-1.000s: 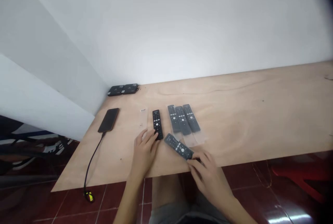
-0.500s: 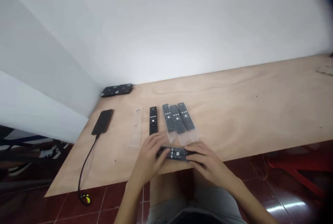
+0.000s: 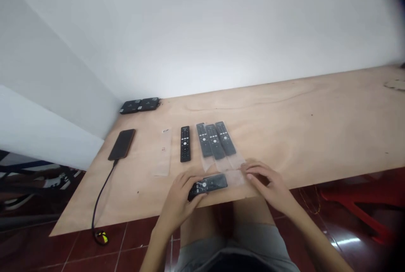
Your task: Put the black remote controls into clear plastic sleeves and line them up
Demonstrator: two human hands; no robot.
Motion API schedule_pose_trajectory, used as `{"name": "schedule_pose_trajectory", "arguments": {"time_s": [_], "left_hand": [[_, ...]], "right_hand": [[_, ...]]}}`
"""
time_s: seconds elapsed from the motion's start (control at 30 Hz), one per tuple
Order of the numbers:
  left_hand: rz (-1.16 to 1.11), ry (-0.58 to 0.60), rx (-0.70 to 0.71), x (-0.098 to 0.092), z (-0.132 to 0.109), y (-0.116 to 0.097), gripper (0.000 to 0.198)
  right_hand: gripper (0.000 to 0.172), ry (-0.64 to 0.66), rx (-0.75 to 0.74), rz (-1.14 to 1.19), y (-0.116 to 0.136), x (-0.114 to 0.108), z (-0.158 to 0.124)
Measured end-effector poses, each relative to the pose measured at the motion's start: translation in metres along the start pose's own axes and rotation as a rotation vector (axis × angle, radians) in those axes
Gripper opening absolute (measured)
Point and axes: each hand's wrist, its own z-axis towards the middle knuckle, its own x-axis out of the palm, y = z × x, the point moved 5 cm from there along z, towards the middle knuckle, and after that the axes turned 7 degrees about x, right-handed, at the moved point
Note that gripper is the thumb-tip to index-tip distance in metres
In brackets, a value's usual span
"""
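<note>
At the table's front edge my left hand (image 3: 181, 194) grips one end of a black remote control (image 3: 215, 182), fingers above and thumb below. The remote lies partly inside a clear plastic sleeve (image 3: 236, 178), whose flat end stretches to the right. My right hand (image 3: 268, 184) has its fingertips closed on that sleeve's right end. Just beyond, several sleeved remotes overlap, the middle one (image 3: 215, 142) on top. To their left lies an unwrapped remote (image 3: 185, 144), and left of that a flat sleeve (image 3: 163, 154) with nothing inside.
A smartphone (image 3: 122, 144) with a black cable (image 3: 103, 198) lies at left, the cable hanging over the edge. Two black boxes (image 3: 148, 103) sit against the wall. The wooden table (image 3: 316, 137) extends right. A red stool (image 3: 357, 208) stands below on the right.
My right hand has moved right from the remote's end to the sleeve's end, uncovering the sleeve. My left hand keeps its hold, and the remote is slightly more tilted.
</note>
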Motion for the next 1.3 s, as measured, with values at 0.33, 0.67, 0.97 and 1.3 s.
{"name": "schedule_pose_trajectory", "arguments": {"time_s": [0.33, 0.67, 0.97, 1.3], "left_hand": [[0.03, 0.004, 0.038, -0.001, -0.002, -0.004, 0.057], [0.039, -0.058, 0.062, -0.001, -0.007, -0.005, 0.05], [0.036, -0.105, 0.065, -0.001, -0.008, -0.006, 0.049], [-0.015, -0.06, 0.077, -0.005, -0.009, -0.001, 0.053]], "right_hand": [[0.036, 0.059, 0.281, 0.421, 0.001, 0.033, -0.008], [0.041, 0.214, 0.357, 0.374, 0.024, 0.048, 0.001], [0.036, 0.075, 0.353, 0.348, 0.019, 0.062, 0.005], [0.036, 0.093, 0.405, 0.404, 0.016, 0.06, 0.004]]}}
